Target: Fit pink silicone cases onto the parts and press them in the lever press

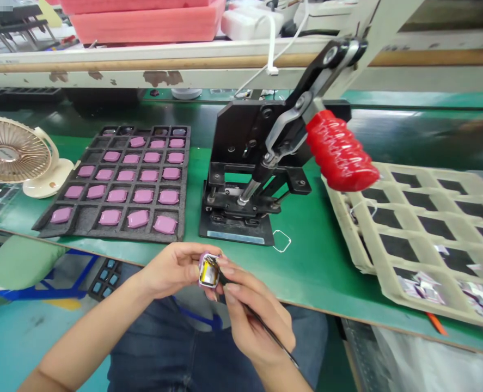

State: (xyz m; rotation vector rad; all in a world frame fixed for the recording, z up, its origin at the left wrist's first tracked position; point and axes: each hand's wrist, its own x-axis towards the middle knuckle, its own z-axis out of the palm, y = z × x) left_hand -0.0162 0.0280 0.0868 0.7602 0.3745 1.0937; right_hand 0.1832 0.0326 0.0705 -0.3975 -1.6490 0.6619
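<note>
My left hand [171,270] pinches a small purple watch case [202,279] by its edge, its open side facing me. Inside the case, a yellow and silvery part shows within a white rim. Black tweezers [268,329] are gripped in my right hand [257,307], their tips at the upper part of the opening; the right fingertips partly cover the case. Both hands are above my lap at the table's front edge. A thin white square-shaped ring [282,241] lies on the green table [306,261] beyond them.
A black hand press [241,207] with a red handle [341,152] stands ahead. To its left, a dark foam tray [86,220] holds several purple cases. A cream tray [375,280] with small pieces lies right; a fan [8,152] stands far left. A shelf beam [122,79] crosses behind.
</note>
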